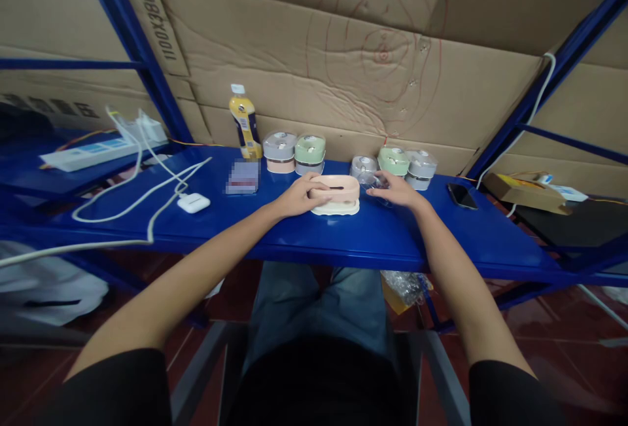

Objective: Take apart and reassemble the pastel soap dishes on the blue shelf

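Observation:
A peach oval box [343, 188] with a dark slot in its top sits on a cream base with a wavy edge [338, 209], near the middle of the blue table. My left hand [300, 197] is closed round the box's left end, thumb in front and fingers over the top. To the right of the box, my right hand [395, 190] has its fingers curled on a clear plastic piece [377, 185], partly hidden by the fingers. Just behind that piece stands a small grey container with a clear top [363, 165].
Stacked round containers in green [310, 150], grey [420, 164] and peach line the table's back. A yellow drink bottle [244, 124], a blurred packet [244, 176], a white earbud case [193, 202] and cables lie left. A phone [462, 195] lies right; cardboard [275, 40] stands behind.

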The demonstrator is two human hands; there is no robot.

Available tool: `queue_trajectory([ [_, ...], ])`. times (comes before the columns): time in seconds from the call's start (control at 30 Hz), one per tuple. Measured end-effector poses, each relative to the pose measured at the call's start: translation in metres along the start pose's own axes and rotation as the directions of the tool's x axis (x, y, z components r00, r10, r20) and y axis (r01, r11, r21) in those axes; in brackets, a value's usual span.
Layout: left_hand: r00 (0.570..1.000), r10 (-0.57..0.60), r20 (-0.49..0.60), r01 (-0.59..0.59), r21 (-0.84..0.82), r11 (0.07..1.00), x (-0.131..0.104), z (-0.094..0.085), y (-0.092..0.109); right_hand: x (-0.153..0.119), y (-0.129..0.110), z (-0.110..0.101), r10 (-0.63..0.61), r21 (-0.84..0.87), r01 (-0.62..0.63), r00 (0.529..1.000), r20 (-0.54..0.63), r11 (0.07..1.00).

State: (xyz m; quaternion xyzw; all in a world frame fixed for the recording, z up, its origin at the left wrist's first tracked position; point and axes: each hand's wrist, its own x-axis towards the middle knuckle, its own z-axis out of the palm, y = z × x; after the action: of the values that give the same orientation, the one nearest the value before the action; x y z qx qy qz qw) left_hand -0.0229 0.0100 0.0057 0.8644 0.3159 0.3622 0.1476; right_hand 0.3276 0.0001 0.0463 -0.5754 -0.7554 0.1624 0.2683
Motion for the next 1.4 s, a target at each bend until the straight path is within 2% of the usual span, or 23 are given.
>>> queue_trajectory([
  [0.13, 0.986, -0.111, -0.123, 0.119, 0.057, 0.991, 0.0, -0.01, -0.011, 0.002, 0.003, 0.0, -0.022, -0.001, 0.022, 1.0, 0.018, 1.0],
  [0.3, 0.975, -0.202, -0.095, 0.212, 0.108, 0.971, -0.002, -0.018, -0.026, 0.003, 0.005, -0.001, -0.022, -0.035, 0.024, 0.998, 0.06, 0.999],
  [0.4, 0.981, -0.172, -0.086, 0.179, 0.087, 0.98, -0.002, -0.016, -0.022, 0.002, 0.002, -0.002, -0.041, -0.008, 0.041, 0.999, 0.005, 0.999],
  [0.5, 0.997, -0.051, -0.064, 0.053, 0.03, 0.998, -0.002, -0.011, -0.009, -0.002, -0.007, -0.003, -0.138, 0.028, 0.142, 0.985, -0.107, 0.989],
  [0.57, 1.0, 0.01, -0.022, -0.01, 0.004, 1.0, -0.002, -0.006, 0.001, -0.006, -0.016, -0.001, -0.237, 0.068, 0.247, 0.963, -0.13, 0.967],
  [0.7, 0.998, -0.005, 0.056, 0.006, -0.023, 1.0, -0.003, 0.005, 0.013, -0.01, -0.039, 0.012, -0.43, 0.123, 0.433, 0.901, -0.049, 0.893],
  [0.83, 0.996, -0.029, 0.087, 0.035, -0.069, 0.997, -0.003, 0.014, 0.016, -0.008, -0.055, 0.031, -0.527, 0.086, 0.522, 0.849, 0.046, 0.848],
  [1.0, 0.991, -0.087, 0.104, 0.095, -0.072, 0.993, -0.003, 0.018, 0.017, -0.006, -0.056, 0.04, -0.544, 0.034, 0.543, 0.836, 0.079, 0.839],
  [1.23, 0.993, -0.045, 0.112, 0.05, -0.039, 0.998, -0.004, 0.02, 0.02, -0.006, -0.058, 0.044, -0.513, 0.011, 0.515, 0.852, 0.108, 0.857],
  [1.4, 0.994, -0.048, 0.1, 0.051, -0.026, 0.998, -0.002, 0.015, 0.008, -0.016, -0.053, 0.034, -0.495, -0.029, 0.507, 0.852, 0.17, 0.862],
])
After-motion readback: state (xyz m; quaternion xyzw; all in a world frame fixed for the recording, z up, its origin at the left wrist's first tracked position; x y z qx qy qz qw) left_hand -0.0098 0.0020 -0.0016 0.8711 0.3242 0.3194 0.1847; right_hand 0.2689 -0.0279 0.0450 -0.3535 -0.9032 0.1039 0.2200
